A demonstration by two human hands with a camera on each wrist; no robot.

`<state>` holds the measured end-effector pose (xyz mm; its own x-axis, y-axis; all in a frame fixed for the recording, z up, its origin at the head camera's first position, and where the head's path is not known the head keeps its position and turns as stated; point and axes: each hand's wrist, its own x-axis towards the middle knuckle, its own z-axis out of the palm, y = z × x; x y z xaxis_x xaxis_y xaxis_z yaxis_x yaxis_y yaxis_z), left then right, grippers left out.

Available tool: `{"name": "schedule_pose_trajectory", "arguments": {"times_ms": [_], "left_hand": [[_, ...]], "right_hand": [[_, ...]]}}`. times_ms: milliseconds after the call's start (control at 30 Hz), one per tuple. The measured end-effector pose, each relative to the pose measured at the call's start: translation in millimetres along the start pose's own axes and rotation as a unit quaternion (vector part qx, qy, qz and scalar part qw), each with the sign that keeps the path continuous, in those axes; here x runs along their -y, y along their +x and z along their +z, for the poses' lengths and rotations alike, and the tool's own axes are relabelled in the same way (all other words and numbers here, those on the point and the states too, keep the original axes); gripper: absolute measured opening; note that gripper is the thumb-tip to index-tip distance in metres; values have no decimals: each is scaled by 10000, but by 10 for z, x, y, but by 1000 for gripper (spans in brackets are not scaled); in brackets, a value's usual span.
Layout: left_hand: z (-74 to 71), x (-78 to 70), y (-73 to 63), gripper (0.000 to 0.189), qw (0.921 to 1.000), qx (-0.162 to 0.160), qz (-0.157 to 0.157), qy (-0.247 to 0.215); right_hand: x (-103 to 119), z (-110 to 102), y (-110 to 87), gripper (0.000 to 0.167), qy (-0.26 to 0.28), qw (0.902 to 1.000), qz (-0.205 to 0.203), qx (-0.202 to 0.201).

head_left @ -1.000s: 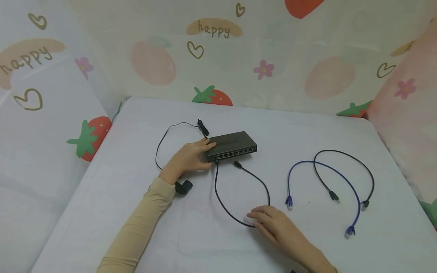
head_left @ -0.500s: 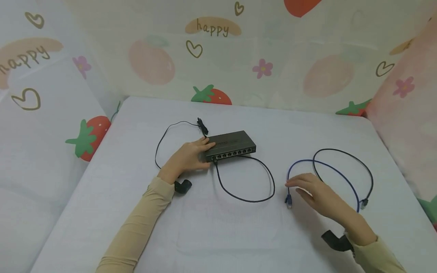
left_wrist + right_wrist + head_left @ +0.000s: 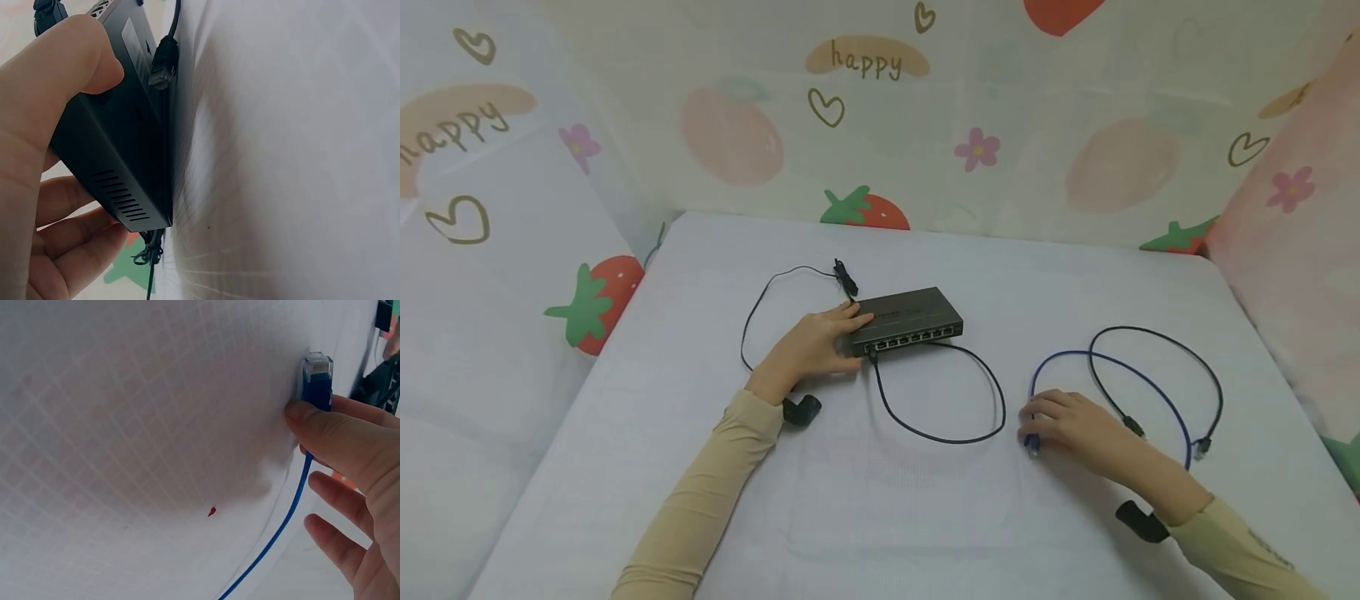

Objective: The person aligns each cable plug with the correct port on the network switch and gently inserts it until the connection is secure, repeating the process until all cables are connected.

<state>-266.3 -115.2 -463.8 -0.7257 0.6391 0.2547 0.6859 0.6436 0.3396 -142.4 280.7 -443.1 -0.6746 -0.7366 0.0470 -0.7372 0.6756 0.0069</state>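
Note:
My left hand [image 3: 808, 346] grips the left end of a black network switch [image 3: 913, 312], thumb by the front ports and fingers around the top and back. A black Ethernet cable [image 3: 1002, 400] runs from the leftmost port and loops back to the switch. Its loose plug [image 3: 164, 62] shows beneath the switch in the left wrist view. At the right, my right hand [image 3: 1086, 429] pinches the blue Ethernet cable [image 3: 1150, 387] between thumb and forefinger just behind its clear-tipped plug [image 3: 317, 384]. The cable's other end is hidden behind the right forearm.
A second black Ethernet cable [image 3: 1206, 367] curves across the blue one on the right of the white tabletop [image 3: 880, 508]. Behind the switch lies a thin black power cord [image 3: 760, 292] with a tied bundle [image 3: 845, 277]. A strawberry-print cloth [image 3: 880, 125] hangs at the back.
My right hand has left the first black cable, moved right and taken the blue cable's plug. That black cable's free end has gone under the switch. The left hand stays in place.

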Motion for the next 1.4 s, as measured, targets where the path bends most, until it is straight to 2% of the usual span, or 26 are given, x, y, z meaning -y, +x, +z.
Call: {"name": "schedule_pose_trajectory", "arguments": {"times_ms": [300, 567, 733, 833, 967, 1067, 1200, 1267, 1333, 1400], "left_hand": [[13, 8, -6, 67, 9999, -122, 55, 10], [3, -12, -18, 67, 9999, -120, -5, -22], [5, -10, -19, 68, 9999, -30, -120, -25], [0, -12, -21, 68, 9999, 0, -142, -29], [-11, -16, -24, 69, 9998, 30, -171, -51], [-17, -19, -28, 69, 9998, 35, -175, -73], [-20, -25, -35, 68, 9998, 0, -154, -105], [-21, -28, -35, 67, 9998, -28, -127, -123], [-21, -29, -34, 67, 9998, -52, -108, -128], [-23, -29, -33, 67, 9998, -69, -90, -133]], "right_hand": [[-50, -24, 28, 31, -25, 9999, -102, -80], [-120, -199, 57, 38, 358, 9957, -316, -799], [-182, -351, 76, 42, 777, 9880, -408, -1270], [-229, -417, 86, 26, 1125, 9807, -371, -1553], [-278, -471, 119, 39, 1663, 9689, -147, -1825], [-302, -479, 172, 31, 2010, 9575, -27, -2067], [-335, -466, 243, 50, 2440, 9375, 176, -2474], [-357, -462, 270, 49, 2726, 9241, 321, -2659], [-381, -462, 294, 44, 3118, 9058, 423, -2839], [-410, -462, 319, 40, 3639, 8801, 451, -3015]]}}
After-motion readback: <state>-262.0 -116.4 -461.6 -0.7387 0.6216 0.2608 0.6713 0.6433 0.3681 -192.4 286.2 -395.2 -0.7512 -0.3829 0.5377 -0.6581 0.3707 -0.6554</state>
